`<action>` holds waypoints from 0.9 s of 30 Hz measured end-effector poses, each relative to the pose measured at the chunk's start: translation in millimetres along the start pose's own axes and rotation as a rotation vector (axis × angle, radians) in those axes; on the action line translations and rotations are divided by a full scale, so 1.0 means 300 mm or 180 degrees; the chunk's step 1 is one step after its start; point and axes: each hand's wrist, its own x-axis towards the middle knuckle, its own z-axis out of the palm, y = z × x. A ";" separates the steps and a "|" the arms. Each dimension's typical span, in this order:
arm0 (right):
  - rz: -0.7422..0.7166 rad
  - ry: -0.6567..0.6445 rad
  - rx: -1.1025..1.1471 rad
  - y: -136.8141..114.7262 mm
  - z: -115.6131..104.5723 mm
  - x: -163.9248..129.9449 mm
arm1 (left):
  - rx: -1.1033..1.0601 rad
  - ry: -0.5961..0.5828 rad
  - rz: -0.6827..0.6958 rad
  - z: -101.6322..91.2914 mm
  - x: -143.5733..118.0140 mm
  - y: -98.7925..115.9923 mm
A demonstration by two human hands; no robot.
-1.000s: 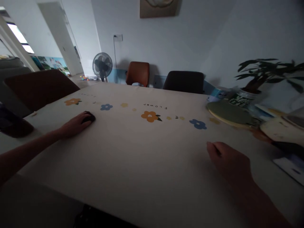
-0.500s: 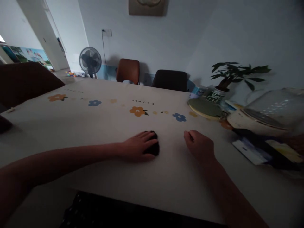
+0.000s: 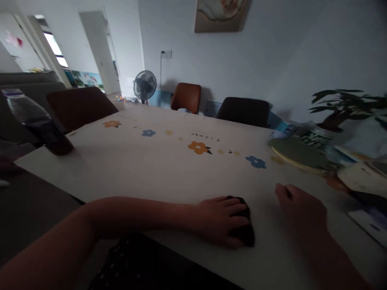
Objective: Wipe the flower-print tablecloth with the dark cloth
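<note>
My left hand [image 3: 220, 219] lies palm down on the table with its fingers curved over a small black rounded object [image 3: 248, 233], shaped like a computer mouse. The fingers and palm hide much of this object. To the right, my right hand [image 3: 305, 207] is curled into a fist on the tabletop. A dark gap shows between its thumb and forefinger; the inside of the fist is hidden. Both hands are apart from each other. Beneath them is a white table cover [image 3: 145, 169] printed with orange and blue flowers.
A bottle of dark liquid [image 3: 45, 129] stands at the left table edge. At the right are a round green mat [image 3: 298, 155], a potted plant [image 3: 320, 135] and a pale container [image 3: 363, 177]. Chairs [image 3: 186, 96] and a fan [image 3: 145, 85] are beyond the table.
The view has swung left, bringing the bottle fully into sight and shifting the scene rightward. My left hand stays on the black object, and my right hand remains a fist.
</note>
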 end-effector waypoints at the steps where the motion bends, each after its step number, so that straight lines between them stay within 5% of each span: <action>1: -0.0038 0.0015 0.0017 0.001 0.003 0.000 | -0.0028 -0.0039 -0.0143 -0.025 -0.075 -0.010; 7: -0.0022 -0.0182 0.0012 -0.034 0.000 -0.010 | -0.0002 -0.0376 -0.1835 -0.170 -0.557 -0.143; 15: 0.0114 -0.0495 0.0015 -0.090 -0.013 -0.022 | 0.0595 -0.0127 -0.3628 -0.345 -1.131 -0.374; 22: 0.0341 -0.0789 -0.0154 -0.108 -0.015 -0.026 | 0.1063 0.0197 -0.4998 -0.397 -1.342 -0.349; 27: 0.0155 -0.0710 -0.0218 -0.055 0.027 -0.015 | 0.1134 0.0321 -0.5276 -0.436 -1.430 -0.351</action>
